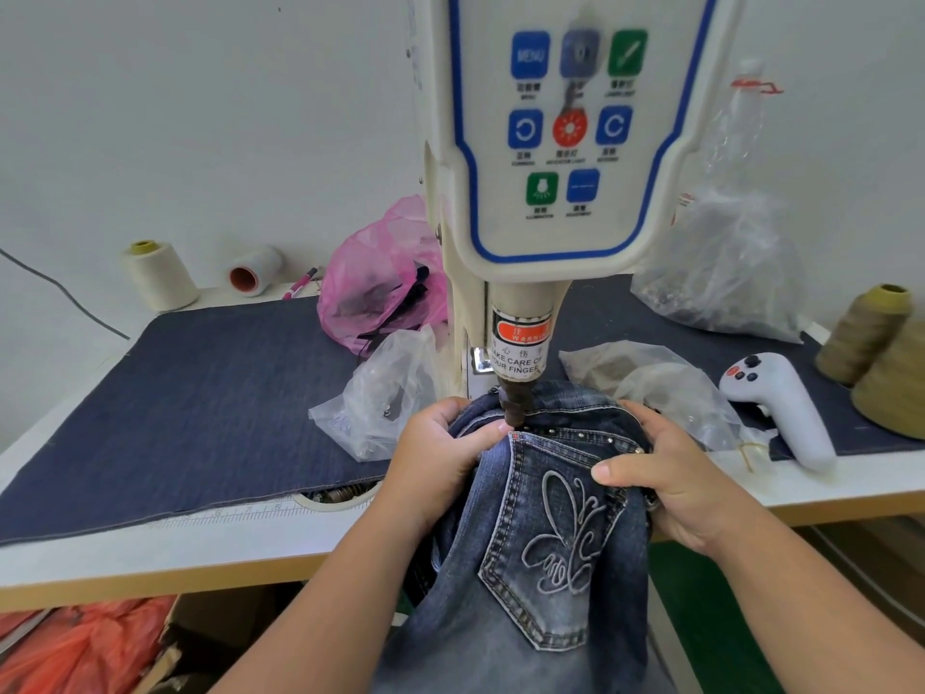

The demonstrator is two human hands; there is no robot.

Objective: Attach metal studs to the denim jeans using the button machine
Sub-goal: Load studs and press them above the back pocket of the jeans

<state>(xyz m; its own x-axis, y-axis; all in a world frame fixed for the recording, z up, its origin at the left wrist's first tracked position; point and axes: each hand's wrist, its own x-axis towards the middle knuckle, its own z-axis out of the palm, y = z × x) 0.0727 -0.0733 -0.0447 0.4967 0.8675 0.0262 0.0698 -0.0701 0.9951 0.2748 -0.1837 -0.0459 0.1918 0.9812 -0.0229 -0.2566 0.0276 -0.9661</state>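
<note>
Dark blue denim jeans (530,608) with an embroidered back pocket lie under the cream button machine (560,142). The machine's dark punch tip (514,405) stands over the pocket's top left corner. A row of small metal studs (575,434) runs along the pocket's top edge. My left hand (440,453) grips the bunched denim just left of the punch. My right hand (665,473) grips the fabric at the pocket's right side, thumb lying on top.
A dark denim mat (200,393) covers the white table (75,568). Clear plastic bags (380,393) flank the machine, a pink bag (380,283) behind. A white handheld controller (781,403) lies at right beside olive thread cones (876,353). White spools (160,275) stand back left.
</note>
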